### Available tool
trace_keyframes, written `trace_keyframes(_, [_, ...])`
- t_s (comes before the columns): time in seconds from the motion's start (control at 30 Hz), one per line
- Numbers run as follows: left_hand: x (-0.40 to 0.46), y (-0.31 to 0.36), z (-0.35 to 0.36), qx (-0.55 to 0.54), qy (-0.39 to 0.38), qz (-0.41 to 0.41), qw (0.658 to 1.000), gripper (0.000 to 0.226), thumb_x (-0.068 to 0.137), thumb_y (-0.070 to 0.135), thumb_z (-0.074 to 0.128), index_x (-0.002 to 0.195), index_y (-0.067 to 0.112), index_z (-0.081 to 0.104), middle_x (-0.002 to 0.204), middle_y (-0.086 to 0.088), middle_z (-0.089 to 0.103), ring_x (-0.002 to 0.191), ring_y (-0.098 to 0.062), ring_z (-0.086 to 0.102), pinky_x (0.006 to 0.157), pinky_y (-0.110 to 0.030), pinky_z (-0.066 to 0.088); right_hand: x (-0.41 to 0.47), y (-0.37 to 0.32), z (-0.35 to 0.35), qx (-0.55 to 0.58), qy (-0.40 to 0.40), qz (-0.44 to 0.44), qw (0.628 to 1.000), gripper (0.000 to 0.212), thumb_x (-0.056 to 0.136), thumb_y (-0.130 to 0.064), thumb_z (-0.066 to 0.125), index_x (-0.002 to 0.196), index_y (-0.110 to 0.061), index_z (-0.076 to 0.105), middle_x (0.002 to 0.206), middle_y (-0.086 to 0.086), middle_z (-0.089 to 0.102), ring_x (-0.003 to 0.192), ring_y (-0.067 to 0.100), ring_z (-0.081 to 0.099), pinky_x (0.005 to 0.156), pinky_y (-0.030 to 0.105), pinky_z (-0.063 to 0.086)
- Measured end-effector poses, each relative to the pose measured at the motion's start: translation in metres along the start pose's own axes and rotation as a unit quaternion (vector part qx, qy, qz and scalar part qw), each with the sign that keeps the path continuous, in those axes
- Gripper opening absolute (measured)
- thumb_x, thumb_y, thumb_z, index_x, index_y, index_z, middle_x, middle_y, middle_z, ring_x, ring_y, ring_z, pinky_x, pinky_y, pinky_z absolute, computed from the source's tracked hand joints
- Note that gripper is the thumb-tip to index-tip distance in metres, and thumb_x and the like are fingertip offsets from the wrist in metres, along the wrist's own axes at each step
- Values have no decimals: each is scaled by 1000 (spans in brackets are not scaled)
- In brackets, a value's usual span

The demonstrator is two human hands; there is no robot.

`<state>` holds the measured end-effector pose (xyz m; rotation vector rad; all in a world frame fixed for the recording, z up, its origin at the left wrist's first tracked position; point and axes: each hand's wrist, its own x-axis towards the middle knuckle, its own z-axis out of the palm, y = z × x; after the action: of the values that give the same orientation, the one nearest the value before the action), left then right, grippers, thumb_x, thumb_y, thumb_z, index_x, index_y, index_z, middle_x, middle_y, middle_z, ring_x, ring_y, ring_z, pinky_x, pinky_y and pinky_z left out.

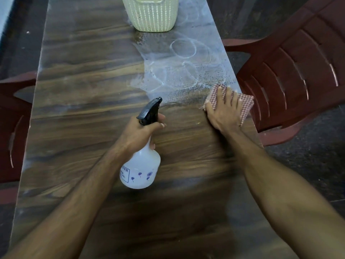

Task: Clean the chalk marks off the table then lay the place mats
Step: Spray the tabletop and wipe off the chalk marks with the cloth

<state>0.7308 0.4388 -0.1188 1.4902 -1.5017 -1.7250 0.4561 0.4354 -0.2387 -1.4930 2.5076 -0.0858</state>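
Dark speckled floor (308, 174) is showing on both sides of a long wood-grain worktop (84, 109) that is running away from the camera. Red plastic chairs are sitting at each long edge, one at right (298, 71) close to the worktop edge, one at left (13, 128) only partly in view. White chalk marks (183, 58), loops and smears, are covering the far right part of the worktop, with dark spray droplets speckling over them and along their near edge. Pale ribbed basket (153, 14) is standing at the far end, its top cut off by the frame, touching the chalky patch. Left hand (139, 133) is gripping a spray bottle (141, 165) by the neck, fingers curled round it just below the black trigger head (150, 111), nozzle pointing toward the chalk marks. Bottle body is translucent white with small purple flower prints and a boxed label, partly hidden by the forearm; it is tilting, and whether its base is touching the worktop cannot be told. Right hand (224, 109) is pressing flat, fingers spread and straight, on a folded red-and-white checked cloth (244, 107) at the right edge of the worktop, right at the near border of the chalk marks. Cloth is lying on the surface, one corner reaching past the worktop edge toward the right chair. Both forearms are bare. Place mats cannot be made out anywhere.
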Motion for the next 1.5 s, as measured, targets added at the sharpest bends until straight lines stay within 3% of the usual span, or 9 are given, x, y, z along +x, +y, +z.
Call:
trace_keyframes(0.23, [14, 2, -13, -14, -6, -13, 1000, 17, 89, 10, 65, 106, 11, 67, 103, -6, 72, 90, -62, 55, 49, -30, 47, -108, -44, 18, -4, -50, -184, 982, 74, 95, -65, 19, 157, -32, -2, 165, 1, -9, 152, 24, -9, 122, 43, -2])
trace_keyframes(0.37, [20, 4, -23, -19, -10, -15, 1000, 15, 90, 9, 64, 104, 11, 66, 110, -12, 70, 99, -47, 59, 47, -29, 46, -70, 4, 9, -17, -20, -82, 996, 77, 90, -69, 19, 158, -31, 10, 166, 3, 3, 152, 28, 2, 121, 48, 8])
trace_keyframes(0.57, [25, 0, -36, -17, -5, -3, 1000, 13, 89, 9, 64, 102, 11, 67, 114, -15, 66, 106, -31, 59, 51, -32, 46, 41, -6, -5, 7, -1, 30, 1000, 77, 97, -65, 18, 159, -21, 4, 165, 11, 0, 152, 32, -4, 122, 49, -3])
trace_keyframes(0.7, [23, 7, -42, -16, -2, -7, 1000, 17, 91, 7, 62, 108, 5, 65, 115, -14, 66, 71, -12, 54, 48, -29, 47, 41, -59, 0, -10, -20, -27, 999, 77, 97, -64, 14, 158, -20, -4, 164, 13, -8, 151, 33, -8, 121, 51, -4])
trace_keyframes(0.9, [31, 11, -52, 1, 13, -2, 1000, 18, 90, 9, 64, 107, 8, 67, 112, -11, 69, 54, -10, 54, 54, -28, 49, -66, -78, 17, -16, -57, -186, 981, 75, 94, -69, 15, 157, -33, -3, 165, -1, -12, 151, 21, -11, 122, 45, 0])
trace_keyframes(1.0, [34, 12, -59, -2, 11, 1, 1000, 18, 90, 11, 64, 107, 8, 66, 110, -12, 69, 43, -19, 51, 55, -31, 49, -58, -38, 11, -42, -41, -145, 988, 78, 91, -73, 12, 157, -33, 0, 165, 1, -7, 151, 22, -6, 120, 46, 2])
trace_keyframes(1.2, [38, 6, -70, 23, 19, 12, 999, 17, 90, 12, 65, 106, 11, 67, 108, -10, 71, 47, -5, 55, 67, -35, 47, 47, -38, -4, 2, -6, 11, 1000, 79, 95, -67, 14, 158, -21, 1, 165, 13, -2, 151, 33, -4, 122, 52, -1])
trace_keyframes(1.33, [40, 7, -74, 10, 17, 9, 1000, 17, 90, 13, 66, 106, 10, 65, 108, -11, 70, 48, -22, 52, 57, -32, 47, 50, -114, 6, -4, -32, -72, 997, 77, 98, -64, 15, 158, -21, -5, 164, 14, -8, 150, 34, -10, 121, 51, -6])
trace_keyframes(1.5, [40, 11, -77, 1, 12, 16, 1000, 18, 89, 13, 65, 107, 9, 64, 108, -11, 69, 54, -35, 54, 52, -27, 47, -42, -154, 26, -28, -52, -232, 971, 75, 96, -64, 12, 158, -25, -6, 164, 7, -13, 151, 26, -12, 122, 46, -5])
